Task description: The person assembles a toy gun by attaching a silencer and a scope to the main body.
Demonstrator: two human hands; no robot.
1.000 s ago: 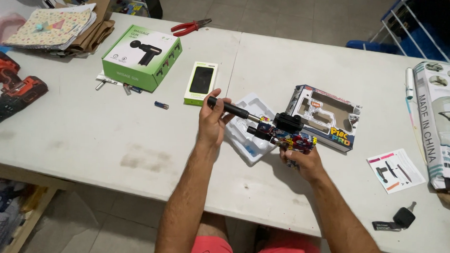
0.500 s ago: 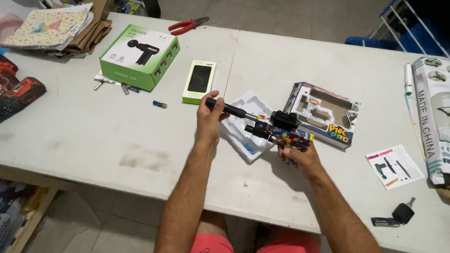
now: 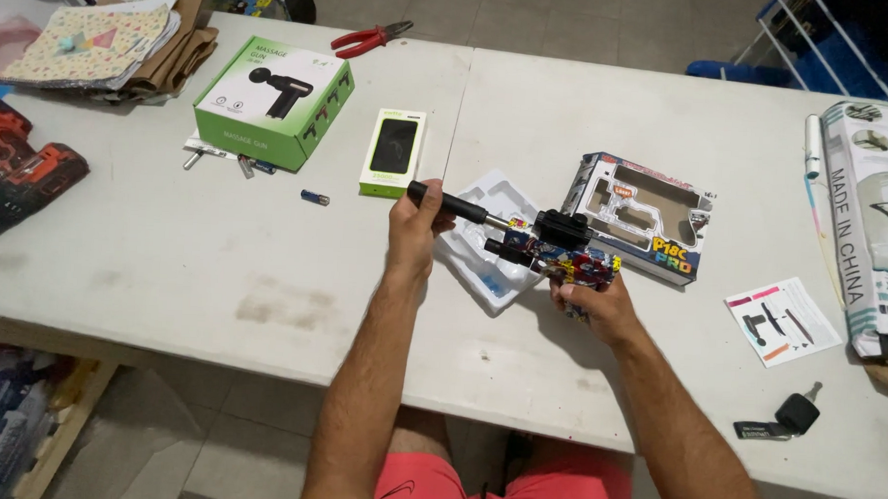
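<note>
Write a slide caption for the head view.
Left hand turns a screwdriver into a multicoloured toy gun gripped by right hand.

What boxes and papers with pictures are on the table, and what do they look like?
Green box: far left, flat, white top with a black tool pictured.
Small box: beside it, slim, green and white, black panel.
Toy box: behind the right hand, colourful, open cutout.
Leaflet: right, white with small pictures.
Tall carton: right edge, white and teal.

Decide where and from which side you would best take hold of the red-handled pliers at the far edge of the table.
Grip the red pliers around both red handles, coming from the left end. The handles lie close together, pointing left, so one hand could probably close around them, while the dark metal jaws point right, away from that approach.
</note>
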